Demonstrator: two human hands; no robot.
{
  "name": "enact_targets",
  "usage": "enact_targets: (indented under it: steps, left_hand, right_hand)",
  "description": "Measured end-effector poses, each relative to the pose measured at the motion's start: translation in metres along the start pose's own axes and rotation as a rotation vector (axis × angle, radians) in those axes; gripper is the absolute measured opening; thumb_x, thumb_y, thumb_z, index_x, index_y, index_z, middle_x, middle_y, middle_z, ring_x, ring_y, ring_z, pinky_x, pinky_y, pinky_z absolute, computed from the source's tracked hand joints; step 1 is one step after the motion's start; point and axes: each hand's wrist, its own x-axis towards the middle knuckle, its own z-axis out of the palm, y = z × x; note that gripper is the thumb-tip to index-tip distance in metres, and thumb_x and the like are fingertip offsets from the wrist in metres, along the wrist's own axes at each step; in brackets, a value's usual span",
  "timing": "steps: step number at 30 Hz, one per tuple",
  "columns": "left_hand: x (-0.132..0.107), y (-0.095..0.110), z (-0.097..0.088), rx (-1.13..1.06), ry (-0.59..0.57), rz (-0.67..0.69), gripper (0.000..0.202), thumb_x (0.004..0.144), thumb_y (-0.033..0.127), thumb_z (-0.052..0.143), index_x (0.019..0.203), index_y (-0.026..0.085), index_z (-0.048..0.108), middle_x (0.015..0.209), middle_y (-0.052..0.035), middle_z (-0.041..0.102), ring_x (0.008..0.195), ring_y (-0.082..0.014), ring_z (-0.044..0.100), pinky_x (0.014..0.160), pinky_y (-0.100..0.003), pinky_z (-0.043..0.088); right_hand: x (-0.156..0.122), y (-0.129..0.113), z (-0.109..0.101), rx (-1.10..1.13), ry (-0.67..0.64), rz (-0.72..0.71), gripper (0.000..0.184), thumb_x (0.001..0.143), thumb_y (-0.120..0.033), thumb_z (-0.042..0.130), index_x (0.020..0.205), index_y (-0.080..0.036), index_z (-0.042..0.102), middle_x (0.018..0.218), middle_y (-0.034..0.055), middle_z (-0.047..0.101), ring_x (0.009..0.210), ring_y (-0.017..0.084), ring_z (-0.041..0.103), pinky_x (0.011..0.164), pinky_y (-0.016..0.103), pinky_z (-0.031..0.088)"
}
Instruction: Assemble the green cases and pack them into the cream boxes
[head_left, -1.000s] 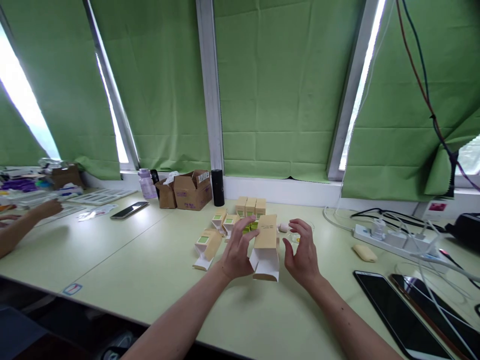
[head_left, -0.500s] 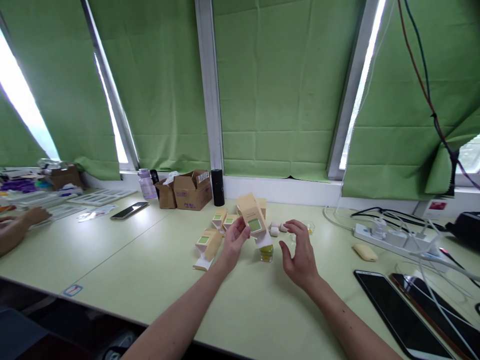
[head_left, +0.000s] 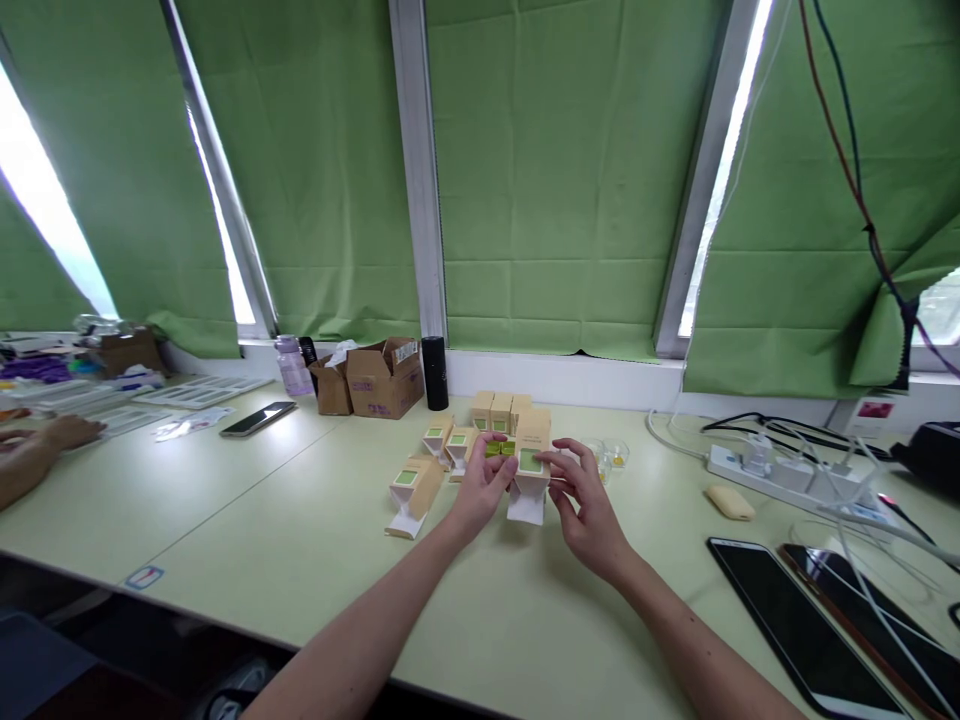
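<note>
between the tabletop's point(head_left: 510, 610) near and far edges, the left hand point(head_left: 480, 488) is clamping an open-flapped carton point(head_left: 533, 430); the right hand point(head_left: 590, 508) is meeting its right side, grip unclear. positioning seems to be occurring, calling for steady support. boxes point(head_left: 500, 410) are standing farther back.

Single head-worn view, forward and down across the table point(head_left: 300, 520) toward green blinds point(head_left: 555, 180).

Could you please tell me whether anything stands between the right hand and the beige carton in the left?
Nothing visible does: the right hand is at the right edge of the beige carton, while the left hand grips the opposite side.
</note>
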Motion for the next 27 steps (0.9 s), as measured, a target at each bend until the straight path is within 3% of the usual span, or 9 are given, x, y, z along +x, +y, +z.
enact_targets:
  steps: [3, 5, 7, 10, 14, 20, 27]
  left_hand:
    - [-0.0013, -0.0024, -0.0016, 0.071, 0.000, 0.059, 0.055, 0.094, 0.062, 0.062, 0.126, 0.022, 0.040, 0.081, -0.0003, 0.066, 0.074, -0.0155, 0.061, 0.070, -0.027, 0.046]
    - [-0.0026, -0.0030, -0.0040, 0.143, 0.014, 0.140, 0.053, 0.096, 0.056, 0.061, 0.132, 0.023, 0.040, 0.107, -0.0080, 0.067, 0.093, -0.0186, 0.064, 0.082, -0.031, 0.050]
    - [-0.0041, -0.0027, -0.0066, 0.227, 0.006, 0.222, 0.055, 0.095, 0.049, 0.066, 0.137, 0.026, 0.040, 0.134, -0.0134, 0.057, 0.110, -0.0220, 0.061, 0.090, -0.034, 0.051]
    - [-0.0067, -0.0012, -0.0090, 0.321, -0.052, 0.278, 0.053, 0.093, 0.038, 0.070, 0.140, 0.029, 0.046, 0.149, -0.0142, 0.042, 0.117, -0.0243, 0.060, 0.093, -0.037, 0.053]
    - [-0.0090, -0.0007, -0.0075, 0.381, -0.074, 0.283, 0.041, 0.093, 0.027, 0.069, 0.132, 0.030, 0.059, 0.152, -0.0119, 0.035, 0.116, -0.0238, 0.061, 0.095, -0.039, 0.054]
    - [-0.0054, -0.0050, -0.0039, 0.308, 0.001, 0.257, 0.034, 0.088, 0.023, 0.073, 0.122, 0.028, 0.067, 0.139, -0.0096, 0.042, 0.094, -0.0153, 0.064, 0.086, -0.035, 0.057]
    - [-0.0018, -0.0077, -0.0023, 0.244, 0.055, 0.257, 0.028, 0.087, 0.025, 0.073, 0.114, 0.025, 0.070, 0.125, -0.0073, 0.047, 0.084, -0.0115, 0.060, 0.078, -0.029, 0.055]
  right_hand:
    - [0.0022, 0.0030, -0.0010, 0.090, 0.037, 0.056, 0.038, 0.102, -0.023, 0.047, 0.134, -0.037, 0.062, 0.140, 0.0088, 0.037, 0.102, 0.019, 0.067, 0.090, 0.042, 0.062]
    - [0.0041, 0.0051, -0.0021, 0.149, 0.062, 0.079, 0.033, 0.102, -0.028, 0.051, 0.131, -0.037, 0.063, 0.137, 0.0081, 0.038, 0.097, 0.017, 0.068, 0.087, 0.039, 0.062]
    - [0.0056, 0.0060, -0.0032, 0.198, 0.080, 0.100, 0.031, 0.100, -0.031, 0.056, 0.130, -0.036, 0.065, 0.136, 0.0075, 0.039, 0.096, 0.017, 0.068, 0.085, 0.037, 0.062]
    - [0.0065, 0.0048, -0.0042, 0.241, 0.087, 0.129, 0.031, 0.098, -0.035, 0.061, 0.128, -0.035, 0.067, 0.136, 0.0075, 0.040, 0.096, 0.017, 0.068, 0.086, 0.036, 0.061]
    - [0.0061, 0.0030, -0.0048, 0.296, 0.046, 0.149, 0.033, 0.096, -0.037, 0.063, 0.129, -0.036, 0.067, 0.135, 0.0069, 0.040, 0.097, 0.017, 0.068, 0.085, 0.036, 0.060]
    - [0.0058, 0.0043, -0.0047, 0.339, 0.023, 0.179, 0.035, 0.094, -0.039, 0.068, 0.129, -0.038, 0.068, 0.136, 0.0067, 0.041, 0.096, 0.018, 0.067, 0.083, 0.036, 0.060]
    - [0.0061, 0.0045, -0.0023, 0.393, 0.021, 0.219, 0.039, 0.090, -0.039, 0.072, 0.129, -0.038, 0.068, 0.137, 0.0063, 0.041, 0.090, 0.015, 0.067, 0.081, 0.034, 0.059]
